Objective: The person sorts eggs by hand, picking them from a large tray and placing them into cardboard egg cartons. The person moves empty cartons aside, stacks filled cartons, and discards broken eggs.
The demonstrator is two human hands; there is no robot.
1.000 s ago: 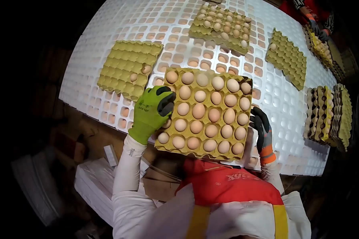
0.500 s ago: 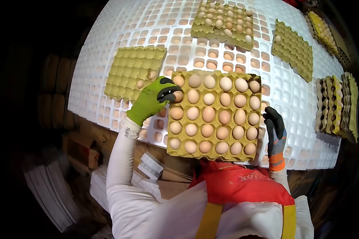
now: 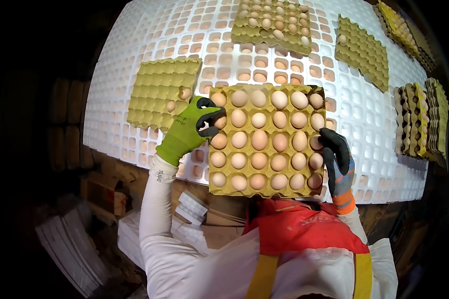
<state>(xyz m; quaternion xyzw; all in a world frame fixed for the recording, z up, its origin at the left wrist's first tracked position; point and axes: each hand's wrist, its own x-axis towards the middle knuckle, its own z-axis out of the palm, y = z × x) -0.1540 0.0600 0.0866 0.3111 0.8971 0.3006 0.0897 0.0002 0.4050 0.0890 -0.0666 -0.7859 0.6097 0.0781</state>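
A full egg tray (image 3: 249, 190) of yellowish pulp lies in front of me, with rows of brown and cream eggs in it. At its left edge, my left hand (image 3: 189, 127), in a green glove with black fingertips, has thumb and finger curled around an egg (image 3: 219, 121) that still sits in the tray. My right hand (image 3: 338, 157), in a grey and black glove with an orange cuff, is at the opposite edge. Its fingertips touch or nearly touch an egg (image 3: 315, 143) in the outer column, thumb and finger apart.
White gridded foam trays (image 3: 369, 119) cover the table, many cells holding eggs. A mostly bare pulp tray (image 3: 154, 89) with two eggs lies left. Beyond are a partly filled tray (image 3: 242, 35) and one with a single egg (image 3: 366, 55). Stacked trays (image 3: 436, 119) stand right.
My right hand has moved left to the tray's right edge and reached an egg there. My left hand stays at the same egg, its thumb and finger slightly more spread.
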